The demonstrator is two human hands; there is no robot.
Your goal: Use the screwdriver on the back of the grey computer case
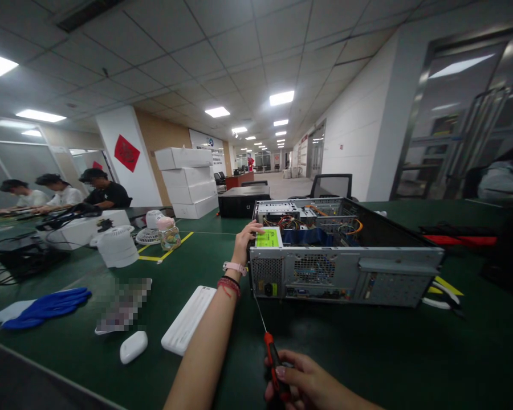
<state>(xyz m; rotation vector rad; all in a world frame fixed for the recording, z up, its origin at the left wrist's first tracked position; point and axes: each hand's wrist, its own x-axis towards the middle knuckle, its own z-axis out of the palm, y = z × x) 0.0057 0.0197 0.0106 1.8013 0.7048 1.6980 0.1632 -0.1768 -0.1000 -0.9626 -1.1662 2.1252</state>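
An opened desktop computer case (pixel 346 277) lies on its side with its back panel facing me. Wires and parts show inside it, and a power supply with a bright green label (pixel 268 237) sits in its left corner. My left hand (pixel 244 242) is closed over that corner, its fingers bent on the top edge beside the label. In my right hand (pixel 297 376) is a red and black screwdriver (pixel 273 356), gripped by the handle. Its thin shaft points up and away toward the lower left of the back panel; I cannot tell whether the tip touches.
On the green table (pixel 89 265) left of my arm lie a white power bank (pixel 190 319), a white earphone case (pixel 134 347), a blurred phone (pixel 123 306) and blue gloves (pixel 49 307). White boxes (pixel 188 182) and a black computer case (pixel 243 202) stand behind. Several people sit far left.
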